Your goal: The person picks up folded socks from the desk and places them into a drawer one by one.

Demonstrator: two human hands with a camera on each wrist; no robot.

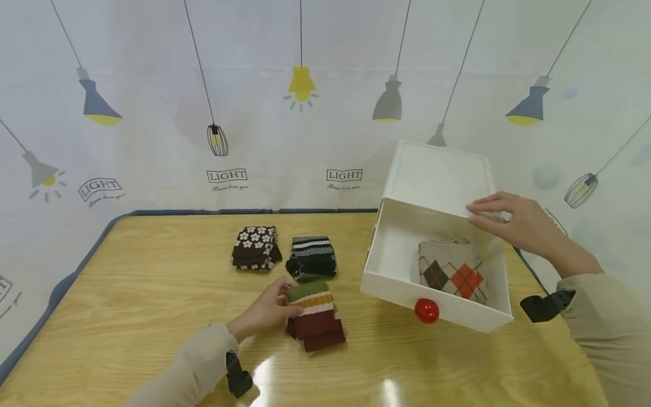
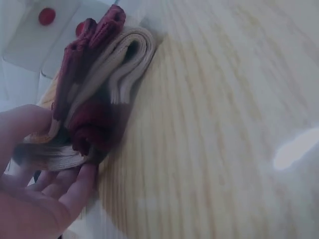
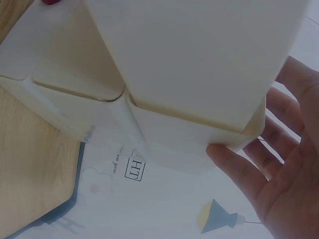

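Note:
My left hand (image 1: 267, 308) pinches the near-left side of folded striped socks (image 1: 317, 322), green, yellow, white and maroon, low at the wood table. In the left wrist view, the thumb is on one face of the folded socks (image 2: 97, 89) and the fingertips are under the other. At the right stands a white box (image 1: 458, 316) with a red round knob (image 1: 426, 311) in front; its lid (image 1: 439, 176) is raised. My right hand (image 1: 524, 220) holds the lid's right edge, thumb against its rim in the right wrist view. Inside the box lie folded beige argyle socks (image 1: 452, 271).
Behind the striped socks lie folded black socks with white stripes (image 1: 312, 257) and, left of them, brown flower-patterned socks (image 1: 254, 247). A white cloth with printed lamps (image 1: 274, 141) hangs behind the table's (image 1: 152, 294) far edge.

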